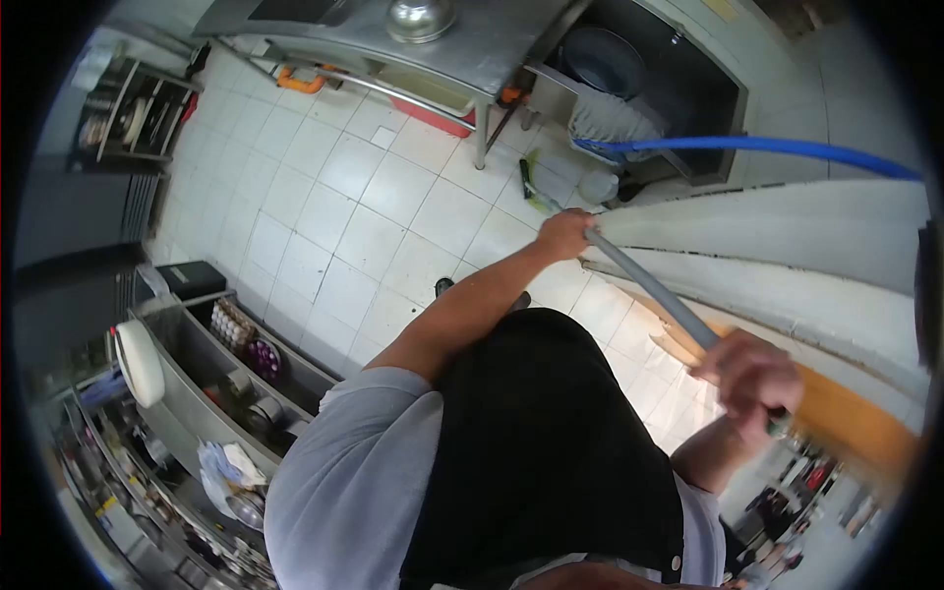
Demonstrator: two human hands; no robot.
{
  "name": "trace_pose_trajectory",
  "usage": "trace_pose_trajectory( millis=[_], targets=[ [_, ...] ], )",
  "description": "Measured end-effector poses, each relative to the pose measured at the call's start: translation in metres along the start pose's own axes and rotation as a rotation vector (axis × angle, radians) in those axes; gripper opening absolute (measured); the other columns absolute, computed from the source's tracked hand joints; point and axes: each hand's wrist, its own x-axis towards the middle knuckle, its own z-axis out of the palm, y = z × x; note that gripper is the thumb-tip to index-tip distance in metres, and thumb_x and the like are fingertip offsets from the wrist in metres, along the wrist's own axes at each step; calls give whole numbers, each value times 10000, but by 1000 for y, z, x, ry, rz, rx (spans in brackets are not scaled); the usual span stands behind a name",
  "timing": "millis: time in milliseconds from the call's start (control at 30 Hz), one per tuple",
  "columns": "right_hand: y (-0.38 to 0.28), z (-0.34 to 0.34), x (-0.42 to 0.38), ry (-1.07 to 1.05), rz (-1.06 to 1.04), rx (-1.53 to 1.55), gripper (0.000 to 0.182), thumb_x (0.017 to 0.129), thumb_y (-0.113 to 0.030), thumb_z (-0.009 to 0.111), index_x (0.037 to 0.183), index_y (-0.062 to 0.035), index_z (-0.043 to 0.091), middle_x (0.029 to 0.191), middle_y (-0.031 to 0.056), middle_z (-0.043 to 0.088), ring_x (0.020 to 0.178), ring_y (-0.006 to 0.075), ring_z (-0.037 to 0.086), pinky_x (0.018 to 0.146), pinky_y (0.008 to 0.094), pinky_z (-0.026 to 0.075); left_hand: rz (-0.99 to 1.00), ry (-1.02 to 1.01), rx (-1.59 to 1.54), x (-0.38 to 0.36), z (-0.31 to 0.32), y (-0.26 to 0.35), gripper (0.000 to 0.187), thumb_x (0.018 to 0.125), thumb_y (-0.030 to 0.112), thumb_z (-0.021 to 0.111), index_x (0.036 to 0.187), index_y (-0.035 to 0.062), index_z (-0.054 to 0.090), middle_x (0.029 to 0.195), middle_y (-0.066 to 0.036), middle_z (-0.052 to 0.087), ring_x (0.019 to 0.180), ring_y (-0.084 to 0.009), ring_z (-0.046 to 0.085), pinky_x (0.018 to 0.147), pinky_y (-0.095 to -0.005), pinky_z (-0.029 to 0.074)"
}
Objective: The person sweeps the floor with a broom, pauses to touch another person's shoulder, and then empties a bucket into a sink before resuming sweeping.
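Note:
A long grey pole (654, 288) slants across in front of my body, from the lower right up to the floor. At its far end sits a narrow black and yellow-green head (528, 181), down on the white tiles beside the sink area; its exact kind is too small to make out. My left hand (567, 234) is closed around the pole partway along, arm stretched across my black apron. Higher up, near the pole's top end, my right hand (752, 379) grips it, slightly blurred.
A steel table (462, 49) with a metal bowl (420, 18) stands ahead, a red tub (433, 116) beneath it. A blue hose (787, 145) runs from the low sink (708, 108) on the right. To the left are steel compartments (182, 403) holding eggs; a white ledge (767, 221) borders the right.

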Motion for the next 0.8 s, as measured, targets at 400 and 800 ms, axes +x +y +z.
trace_pose_trajectory(
  millis=[400,800],
  targets=[
    [112,101,81,-79,187,275,446,1053,-180,655,659,-13,529,690,74,531,686,257,578,675,405,607,-401,425,222,-106,-171,-134,289,955,303,760,876,35,689,959,-192,688,965,-423,670,855,-514,536],
    [116,232,282,-613,68,53,557,803,-460,876,644,-59,524,639,47,516,632,277,594,556,374,476,-517,503,-102,-14,-279,-168,236,970,297,730,916,72,687,1040,-154,682,1029,-399,663,861,-507,540]
  ],
)
